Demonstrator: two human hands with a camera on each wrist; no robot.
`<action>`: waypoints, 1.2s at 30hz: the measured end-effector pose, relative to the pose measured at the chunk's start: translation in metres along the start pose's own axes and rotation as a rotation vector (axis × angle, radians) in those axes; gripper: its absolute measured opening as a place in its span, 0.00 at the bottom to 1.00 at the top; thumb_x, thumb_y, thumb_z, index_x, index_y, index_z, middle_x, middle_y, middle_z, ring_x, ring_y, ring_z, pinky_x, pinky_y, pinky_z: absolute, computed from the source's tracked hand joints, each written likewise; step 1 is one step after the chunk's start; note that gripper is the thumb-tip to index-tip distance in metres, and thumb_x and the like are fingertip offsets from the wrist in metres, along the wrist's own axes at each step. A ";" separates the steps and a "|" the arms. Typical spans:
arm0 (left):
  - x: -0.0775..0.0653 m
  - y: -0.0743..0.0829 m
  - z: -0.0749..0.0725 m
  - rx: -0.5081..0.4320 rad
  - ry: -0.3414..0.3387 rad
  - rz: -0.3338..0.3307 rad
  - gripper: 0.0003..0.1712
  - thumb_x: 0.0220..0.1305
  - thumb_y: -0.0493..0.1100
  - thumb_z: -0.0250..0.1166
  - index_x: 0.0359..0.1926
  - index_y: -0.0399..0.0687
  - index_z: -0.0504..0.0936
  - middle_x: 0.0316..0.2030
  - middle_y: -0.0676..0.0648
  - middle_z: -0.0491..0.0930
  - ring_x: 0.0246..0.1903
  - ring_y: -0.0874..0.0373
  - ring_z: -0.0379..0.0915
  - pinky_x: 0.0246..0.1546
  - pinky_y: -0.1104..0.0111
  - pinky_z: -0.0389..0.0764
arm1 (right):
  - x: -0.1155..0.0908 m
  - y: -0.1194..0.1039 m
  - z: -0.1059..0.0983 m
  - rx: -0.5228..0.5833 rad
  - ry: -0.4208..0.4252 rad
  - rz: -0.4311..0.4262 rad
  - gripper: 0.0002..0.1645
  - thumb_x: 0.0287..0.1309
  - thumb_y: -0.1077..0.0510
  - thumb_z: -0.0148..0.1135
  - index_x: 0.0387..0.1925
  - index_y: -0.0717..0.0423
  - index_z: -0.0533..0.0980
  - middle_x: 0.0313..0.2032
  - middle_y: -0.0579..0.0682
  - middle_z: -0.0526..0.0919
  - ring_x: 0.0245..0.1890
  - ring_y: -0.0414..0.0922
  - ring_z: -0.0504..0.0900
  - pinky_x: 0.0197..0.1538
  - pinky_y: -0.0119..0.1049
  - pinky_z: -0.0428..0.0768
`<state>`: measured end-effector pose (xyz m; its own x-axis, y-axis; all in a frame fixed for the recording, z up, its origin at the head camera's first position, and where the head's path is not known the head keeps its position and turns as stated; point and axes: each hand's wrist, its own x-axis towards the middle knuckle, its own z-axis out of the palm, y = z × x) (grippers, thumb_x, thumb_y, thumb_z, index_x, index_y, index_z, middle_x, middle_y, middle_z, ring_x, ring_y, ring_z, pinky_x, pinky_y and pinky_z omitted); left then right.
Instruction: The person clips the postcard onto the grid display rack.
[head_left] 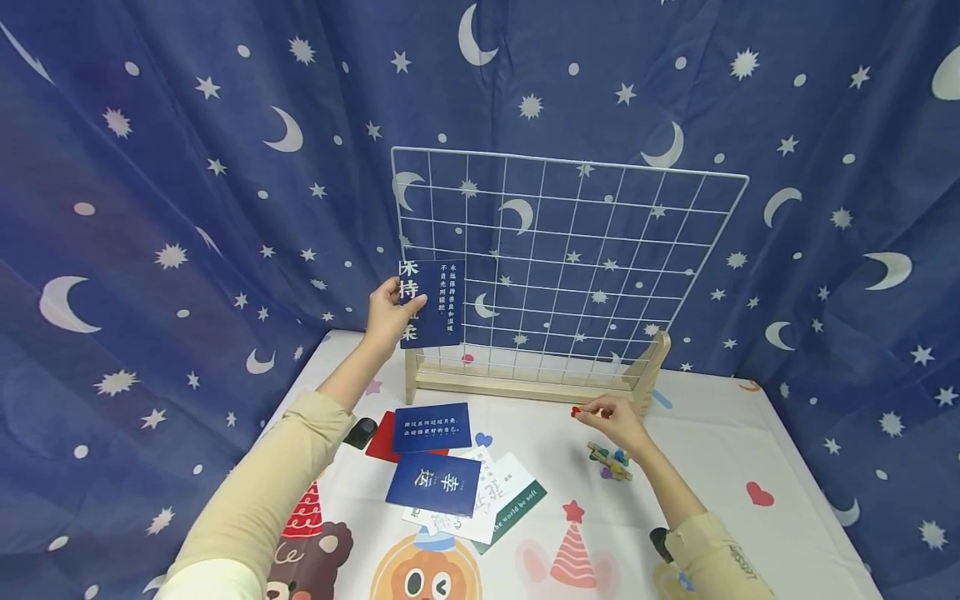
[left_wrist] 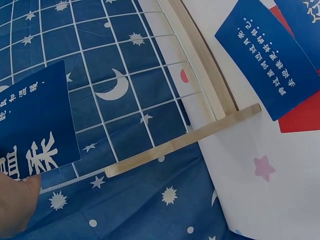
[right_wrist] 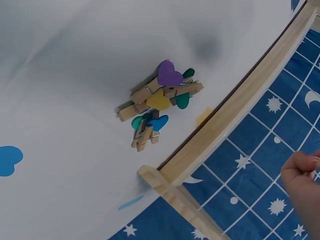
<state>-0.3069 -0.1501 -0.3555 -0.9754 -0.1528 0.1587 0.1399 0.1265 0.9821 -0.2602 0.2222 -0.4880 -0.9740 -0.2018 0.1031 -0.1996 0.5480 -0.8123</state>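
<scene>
My left hand (head_left: 388, 318) pinches a dark blue card (head_left: 438, 304) with white lettering, thumb across its front. The card stands upright at the left side of the white wire grid (head_left: 558, 250), overlapping it in the head view. In the left wrist view, part of the card (left_wrist: 37, 120) and the thumb (left_wrist: 17, 202) show at the left edge. Low before the grid's right part, my right hand (head_left: 617, 421) pinches a small clothespin with a red heart (head_left: 576, 412); the fingers hide most of its wood. The right wrist view shows this hand (right_wrist: 304, 187) partly, at the right edge.
The grid stands in a wooden base (head_left: 517, 387). Several wooden clothespins with coloured hearts (right_wrist: 157, 100) lie piled on the table near its right end. Blue cards (head_left: 435, 485), a red card (head_left: 381, 440) and white cards overlap in front. A patterned curtain (head_left: 225, 275) hangs behind.
</scene>
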 end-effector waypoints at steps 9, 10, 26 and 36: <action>0.001 0.003 0.001 0.000 0.007 0.002 0.24 0.62 0.33 0.60 0.59 0.34 0.69 0.54 0.33 0.76 0.46 0.52 0.80 0.47 0.69 0.81 | 0.005 -0.006 0.003 -0.065 -0.054 -0.074 0.11 0.57 0.62 0.63 0.36 0.69 0.79 0.26 0.53 0.77 0.23 0.35 0.67 0.25 0.24 0.69; 0.001 0.003 0.001 -0.001 0.006 0.003 0.24 0.62 0.33 0.60 0.59 0.34 0.69 0.54 0.33 0.76 0.45 0.53 0.80 0.47 0.69 0.81 | 0.005 -0.007 0.004 -0.057 -0.054 -0.066 0.11 0.57 0.62 0.63 0.36 0.69 0.78 0.26 0.54 0.78 0.22 0.35 0.68 0.25 0.24 0.70; 0.008 0.003 0.001 0.017 0.021 0.007 0.23 0.64 0.33 0.58 0.60 0.34 0.68 0.53 0.32 0.77 0.50 0.43 0.78 0.45 0.70 0.82 | 0.015 -0.028 0.005 0.014 -0.054 -0.117 0.07 0.53 0.67 0.65 0.30 0.69 0.75 0.29 0.61 0.81 0.25 0.37 0.76 0.29 0.22 0.76; 0.015 0.013 0.001 0.024 -0.025 0.056 0.21 0.67 0.34 0.55 0.60 0.34 0.67 0.52 0.31 0.77 0.38 0.63 0.81 0.41 0.75 0.82 | 0.024 -0.055 0.003 -0.034 -0.110 -0.199 0.07 0.53 0.68 0.64 0.32 0.69 0.75 0.28 0.59 0.82 0.22 0.34 0.75 0.26 0.22 0.76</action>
<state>-0.3195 -0.1501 -0.3409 -0.9701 -0.1207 0.2106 0.1907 0.1578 0.9689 -0.2721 0.1850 -0.4422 -0.8978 -0.3952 0.1942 -0.3916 0.5152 -0.7623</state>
